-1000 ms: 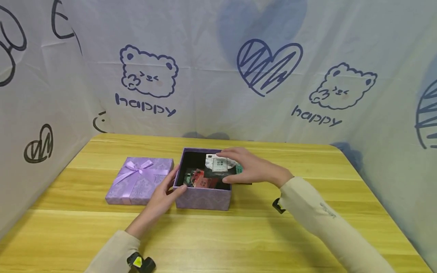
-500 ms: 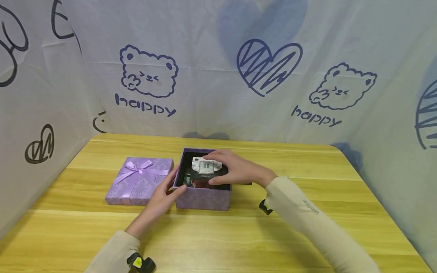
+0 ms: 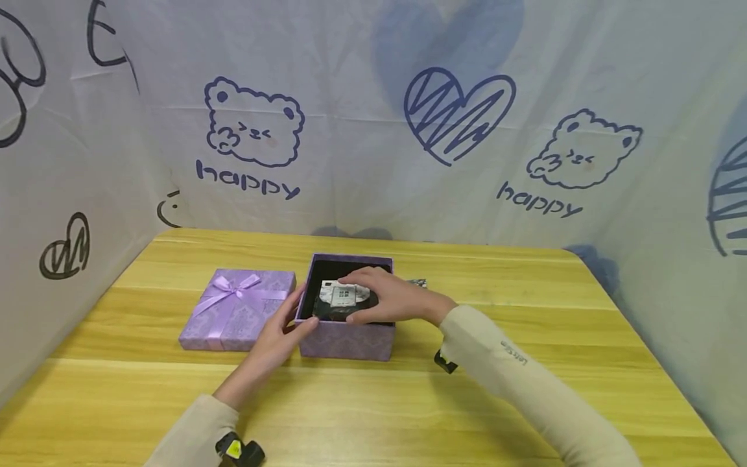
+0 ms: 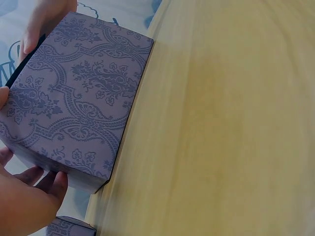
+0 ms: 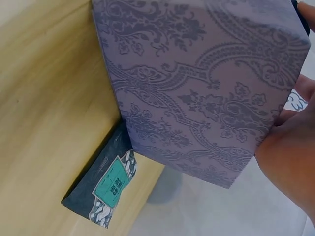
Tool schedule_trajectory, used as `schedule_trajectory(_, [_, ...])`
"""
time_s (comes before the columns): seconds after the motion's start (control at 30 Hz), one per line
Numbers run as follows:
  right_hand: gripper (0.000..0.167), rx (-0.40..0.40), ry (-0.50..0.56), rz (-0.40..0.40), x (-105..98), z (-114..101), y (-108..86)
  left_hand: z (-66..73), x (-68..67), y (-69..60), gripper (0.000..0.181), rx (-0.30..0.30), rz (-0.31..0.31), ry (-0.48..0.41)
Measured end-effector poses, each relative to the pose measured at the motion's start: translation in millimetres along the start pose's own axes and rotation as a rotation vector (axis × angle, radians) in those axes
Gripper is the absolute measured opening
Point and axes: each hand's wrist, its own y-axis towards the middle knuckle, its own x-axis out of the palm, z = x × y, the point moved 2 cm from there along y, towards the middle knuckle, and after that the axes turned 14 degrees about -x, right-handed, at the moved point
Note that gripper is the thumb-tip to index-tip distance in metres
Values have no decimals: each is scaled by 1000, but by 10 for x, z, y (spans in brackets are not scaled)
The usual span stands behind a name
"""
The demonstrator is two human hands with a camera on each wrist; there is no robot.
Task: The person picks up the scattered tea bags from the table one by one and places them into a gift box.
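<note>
A purple patterned gift box (image 3: pixel 347 342) stands with its top off and a black inside. My left hand (image 3: pixel 280 329) grips its left side, thumb at the front corner; in the left wrist view, the fingers (image 4: pixel 59 184) press the box's side. My right hand (image 3: pixel 393 297) reaches over the right wall and holds a black-and-white sachet (image 3: pixel 343 296) with a pale label between thumb and fingers, down at the box's opening. The sachet hides what lies beneath it. A dark sachet with a green label (image 5: pixel 112 183) lies on the table by the box's right side.
The purple lid (image 3: pixel 239 308) with a ribbon bow lies left of the box, close to the left hand. All stand on a wood-grain table (image 3: pixel 362 408), with a printed white cloth (image 3: pixel 350 155) behind and at the sides.
My right hand has moved left and down with the sachet, from above the box into its opening. Red and green packets seen inside earlier are now covered. The left hand stays put.
</note>
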Motion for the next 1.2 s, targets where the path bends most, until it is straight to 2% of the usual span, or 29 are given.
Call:
schedule_trajectory(0.37, [73, 71, -83, 20, 24, -13, 70, -5, -13, -9, 68, -1, 2, 11])
schedule_trajectory(0.6, [74, 94, -132, 5, 47, -24, 105, -14, -16, -4, 69, -6, -5, 10])
schedule_trajectory(0.8, [74, 96, -163, -1, 54, -53, 115, -17, -11, 2, 69, -4, -9, 12])
schedule_trajectory(1.0, [65, 90, -156, 7, 61, -39, 108, -19, -11, 9, 69, -9, -9, 2])
schedule_trajectory(1.2, [56, 38, -111, 68, 55, 14, 67, -4, -7, 3, 68, 4, -3, -3])
